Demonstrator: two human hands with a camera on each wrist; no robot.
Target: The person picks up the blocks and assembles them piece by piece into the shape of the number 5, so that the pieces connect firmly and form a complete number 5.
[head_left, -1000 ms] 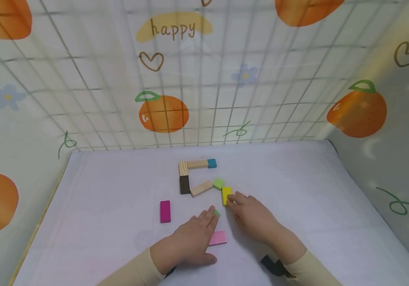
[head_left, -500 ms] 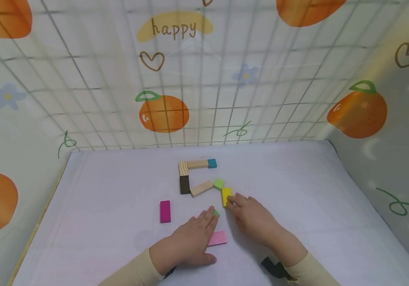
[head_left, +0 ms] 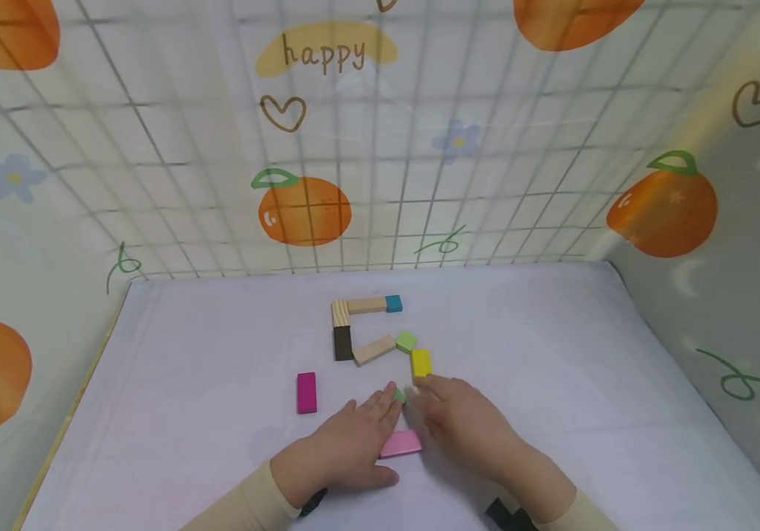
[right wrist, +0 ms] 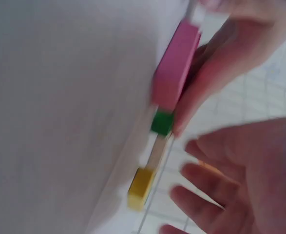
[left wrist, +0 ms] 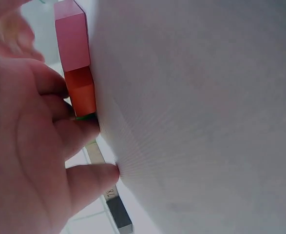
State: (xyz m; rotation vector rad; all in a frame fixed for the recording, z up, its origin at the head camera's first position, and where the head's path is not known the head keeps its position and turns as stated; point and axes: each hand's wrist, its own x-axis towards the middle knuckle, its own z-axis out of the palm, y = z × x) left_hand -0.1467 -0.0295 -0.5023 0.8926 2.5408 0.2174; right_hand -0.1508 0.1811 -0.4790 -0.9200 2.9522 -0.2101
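Observation:
My left hand [head_left: 350,439] lies with fingers stretched out over a few wooden blocks. By its fingertips a green block [head_left: 401,397] peeks out, and the pink block [head_left: 401,444] shows between index finger and thumb. The left wrist view also reveals an orange block [left wrist: 82,92] against the fingers, which the hand hides from the head view. My right hand [head_left: 469,420] hovers loosely just below the yellow block [head_left: 421,361]. In the right wrist view its fingers are relaxed, apart from the blocks and holding nothing.
Beyond the hands, a bent row joins a dark block [head_left: 343,344], a striped block [head_left: 341,313], a tan plank [head_left: 367,304] and a blue block [head_left: 394,303]. Another tan plank [head_left: 375,350] leads to a light green block [head_left: 406,341]. A magenta block [head_left: 307,392] lies apart, left.
My right hand has drawn back from the yellow block, toward me. The yellow block slid slightly nearer early on. My left hand and the pink block have shifted slightly left.

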